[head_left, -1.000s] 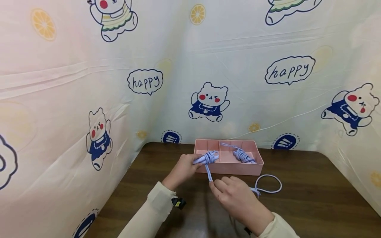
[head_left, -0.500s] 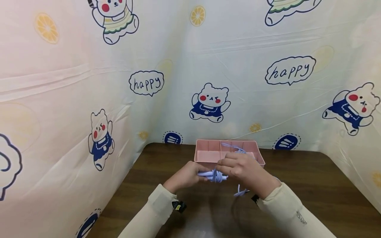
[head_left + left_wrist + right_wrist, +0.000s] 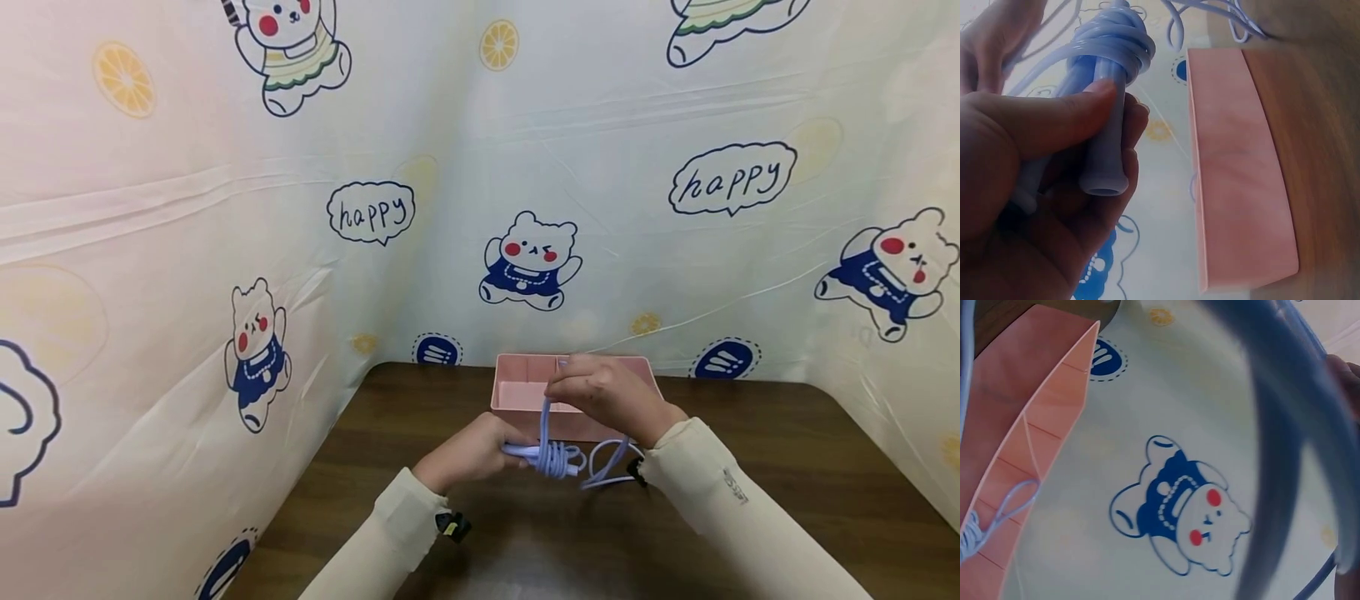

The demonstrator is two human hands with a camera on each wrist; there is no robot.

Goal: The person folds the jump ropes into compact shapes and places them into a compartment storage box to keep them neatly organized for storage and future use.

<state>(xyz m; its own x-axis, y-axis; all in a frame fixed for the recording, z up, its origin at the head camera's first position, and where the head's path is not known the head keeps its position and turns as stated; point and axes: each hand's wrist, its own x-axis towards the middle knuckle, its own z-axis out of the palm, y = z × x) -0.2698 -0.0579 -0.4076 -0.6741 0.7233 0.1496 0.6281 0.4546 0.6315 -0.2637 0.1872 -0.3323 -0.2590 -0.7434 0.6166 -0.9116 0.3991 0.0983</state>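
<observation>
Behind the pink box [image 3: 517, 396]: "happy" bubbles [image 3: 371, 213].

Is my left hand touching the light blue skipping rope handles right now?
Touching. The left wrist view shows the left hand with thumb and fingers wrapped around the rope handles.

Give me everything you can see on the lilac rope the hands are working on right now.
The lilac rope is a smooth, rubbery-looking cord with tubular handles of the same colour. Several turns are wound around the handles, forming a tight bundle held above the brown table, in front of the pink box. The left hand grips the handles; the right hand pinches a strand running straight up from the bundle. A loose loop hangs to the right, beneath that wrist.
</observation>
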